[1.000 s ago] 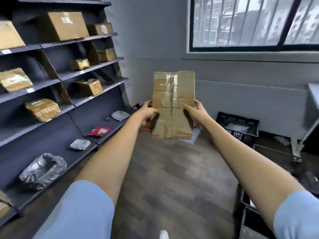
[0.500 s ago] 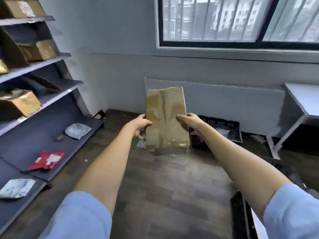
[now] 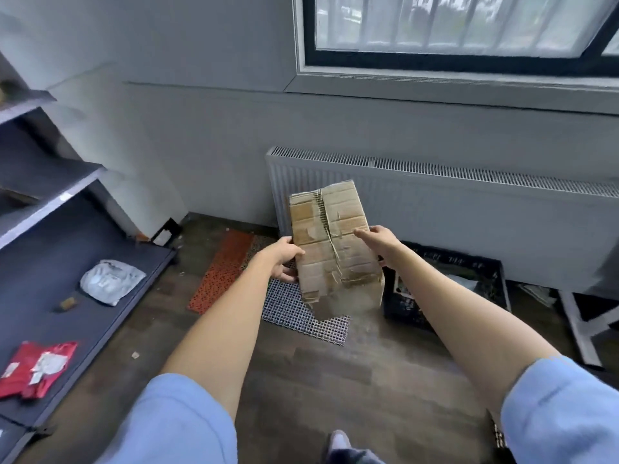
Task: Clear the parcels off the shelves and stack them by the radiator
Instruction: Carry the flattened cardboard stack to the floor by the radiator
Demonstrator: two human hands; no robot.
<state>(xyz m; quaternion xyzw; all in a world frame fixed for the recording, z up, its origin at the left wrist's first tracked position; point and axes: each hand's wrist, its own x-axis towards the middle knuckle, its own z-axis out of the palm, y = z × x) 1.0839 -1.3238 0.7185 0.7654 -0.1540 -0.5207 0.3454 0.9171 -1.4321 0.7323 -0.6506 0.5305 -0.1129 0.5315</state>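
While both hands' fingers clamp taped cardboard parcel (image 3: 333, 249) (no legible label), radiator (image 3: 469, 209) beyond

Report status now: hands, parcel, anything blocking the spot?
Left hand and right hand grip cardboard parcel, held in air. Radiator ahead. Black crate and floor mats below.

Grey walls (image 3: 207, 135) meet a dark wood-plank floor (image 3: 335, 380). A black-framed window (image 3: 452, 58) sits far right; daylight comes through it. A white table leg (image 3: 579, 333) stands right.
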